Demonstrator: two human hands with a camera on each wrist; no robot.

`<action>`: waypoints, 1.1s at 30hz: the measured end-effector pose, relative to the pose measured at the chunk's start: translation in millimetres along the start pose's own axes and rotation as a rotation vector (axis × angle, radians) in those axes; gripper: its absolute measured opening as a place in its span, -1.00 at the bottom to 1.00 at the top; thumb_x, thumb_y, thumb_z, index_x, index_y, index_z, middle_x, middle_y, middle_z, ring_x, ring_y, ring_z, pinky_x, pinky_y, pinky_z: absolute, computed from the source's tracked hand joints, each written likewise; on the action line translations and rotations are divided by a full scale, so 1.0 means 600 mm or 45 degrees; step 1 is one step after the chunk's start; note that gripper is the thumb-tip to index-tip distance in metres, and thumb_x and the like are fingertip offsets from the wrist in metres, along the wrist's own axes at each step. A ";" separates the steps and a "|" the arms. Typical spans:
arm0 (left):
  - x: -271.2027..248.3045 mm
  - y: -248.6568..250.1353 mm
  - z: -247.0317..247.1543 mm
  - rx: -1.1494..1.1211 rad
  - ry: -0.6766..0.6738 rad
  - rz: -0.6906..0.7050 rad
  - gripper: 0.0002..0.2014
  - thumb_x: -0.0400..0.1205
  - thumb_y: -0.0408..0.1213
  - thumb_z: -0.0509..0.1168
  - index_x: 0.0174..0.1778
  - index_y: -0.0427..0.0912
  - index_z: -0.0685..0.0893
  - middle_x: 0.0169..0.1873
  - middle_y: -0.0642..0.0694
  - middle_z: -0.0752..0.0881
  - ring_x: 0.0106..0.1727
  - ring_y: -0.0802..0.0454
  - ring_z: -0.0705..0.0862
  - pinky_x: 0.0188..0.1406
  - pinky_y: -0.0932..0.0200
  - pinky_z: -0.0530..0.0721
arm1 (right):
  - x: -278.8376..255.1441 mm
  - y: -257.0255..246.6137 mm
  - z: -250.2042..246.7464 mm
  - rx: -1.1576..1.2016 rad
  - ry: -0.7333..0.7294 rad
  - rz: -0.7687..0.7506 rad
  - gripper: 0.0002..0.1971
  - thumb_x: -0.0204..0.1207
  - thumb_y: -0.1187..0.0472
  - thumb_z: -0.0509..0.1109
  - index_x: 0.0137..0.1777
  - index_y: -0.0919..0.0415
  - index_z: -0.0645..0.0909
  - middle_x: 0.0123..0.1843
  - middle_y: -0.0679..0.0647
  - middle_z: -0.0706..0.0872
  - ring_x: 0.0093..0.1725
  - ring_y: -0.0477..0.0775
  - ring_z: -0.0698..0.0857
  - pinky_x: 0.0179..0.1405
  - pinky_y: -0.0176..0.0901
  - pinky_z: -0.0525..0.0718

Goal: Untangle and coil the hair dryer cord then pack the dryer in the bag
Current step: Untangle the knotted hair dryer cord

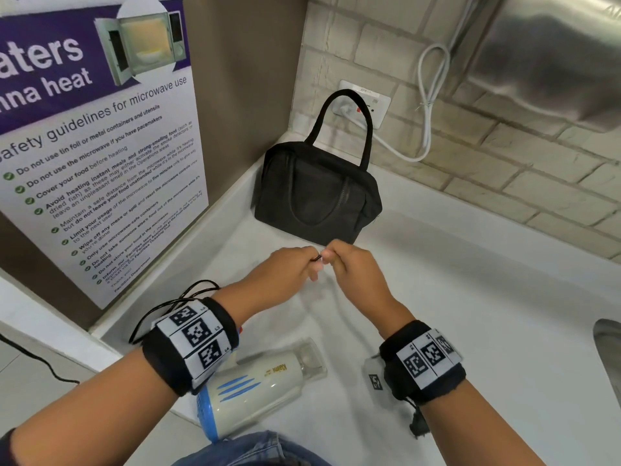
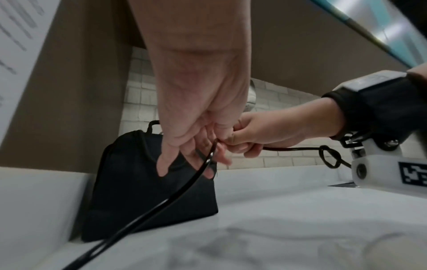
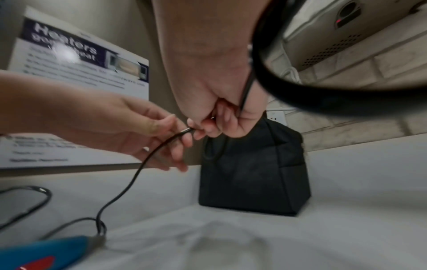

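Observation:
A cream and blue hair dryer (image 1: 255, 388) lies on the white counter (image 1: 470, 297) close to me, under my left wrist. Its thin black cord (image 1: 174, 304) loops at the left and rises to my hands. My left hand (image 1: 311, 264) and right hand (image 1: 327, 258) meet fingertip to fingertip, each pinching the cord (image 2: 161, 202). A small knot (image 2: 330, 157) shows in the cord behind my right hand (image 2: 233, 144). The black bag (image 1: 316, 193) stands upright just beyond the hands, zip closed, handle up. In the right wrist view the cord (image 3: 129, 182) drops from my left hand (image 3: 184, 131) to the dryer's blue handle (image 3: 46, 250).
The counter ends in a corner: a brown wall with a microwave safety poster (image 1: 100, 146) at the left, pale tiles behind. A wall socket (image 1: 366, 102) with a white cable (image 1: 426, 105) is behind the bag. A steel appliance (image 1: 554, 55) hangs upper right; a sink rim (image 1: 608, 351) is at the right.

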State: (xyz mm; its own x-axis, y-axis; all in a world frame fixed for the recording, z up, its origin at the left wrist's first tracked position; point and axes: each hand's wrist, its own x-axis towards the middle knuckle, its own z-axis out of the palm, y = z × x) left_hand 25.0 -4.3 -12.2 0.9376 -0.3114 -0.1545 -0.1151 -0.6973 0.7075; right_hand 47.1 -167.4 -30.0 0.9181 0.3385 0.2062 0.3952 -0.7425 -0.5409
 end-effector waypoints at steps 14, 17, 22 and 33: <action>-0.028 -0.010 -0.055 -0.189 0.304 -0.005 -0.70 0.69 -0.41 0.13 -0.34 -0.18 0.62 -0.18 -0.19 0.78 -0.38 0.22 0.59 -0.39 0.67 0.43 | -0.008 0.045 -0.007 -0.121 -0.013 0.098 -0.75 0.24 0.50 0.03 -0.39 0.10 0.32 -0.48 0.00 0.41 -0.44 0.19 0.44 -0.25 -0.15 0.35; -0.034 -0.026 -0.061 -0.164 0.323 0.000 -0.65 0.68 -0.43 0.16 -0.41 -0.09 0.62 -0.20 -0.15 0.79 -0.38 0.24 0.60 -0.39 0.67 0.43 | -0.008 0.059 0.000 -0.153 0.022 0.115 -0.72 0.18 0.52 0.02 -0.41 0.07 0.31 -0.51 -0.04 0.38 -0.50 0.04 0.36 -0.17 -0.13 0.35; -0.041 -0.046 -0.060 -0.171 0.341 -0.049 -0.58 0.67 -0.45 0.15 -0.49 -0.02 0.61 -0.17 -0.14 0.79 -0.04 -0.10 0.70 -0.32 0.62 0.47 | -0.011 0.071 0.007 -0.133 0.024 0.168 -0.76 0.13 0.45 -0.02 -0.43 0.07 0.33 -0.50 -0.05 0.42 -0.50 0.03 0.35 -0.14 -0.12 0.39; -0.059 -0.042 -0.067 -0.262 0.275 -0.096 -0.56 0.68 -0.48 0.10 -0.50 -0.01 0.54 -0.22 -0.25 0.76 0.02 -0.18 0.72 -0.10 0.47 0.51 | -0.008 0.090 0.023 -0.188 -0.105 0.351 -0.75 0.59 0.36 0.13 -0.33 0.16 0.41 -0.30 0.07 0.55 -0.27 0.14 0.53 0.03 0.00 0.48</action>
State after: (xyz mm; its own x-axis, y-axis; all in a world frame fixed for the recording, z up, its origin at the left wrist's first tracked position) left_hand 7.7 50.1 3.0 0.9916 -0.1040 -0.0769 0.0054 -0.5607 0.8280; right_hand 63.8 -200.7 -71.5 0.9880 0.1542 -0.0015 0.1377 -0.8865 -0.4417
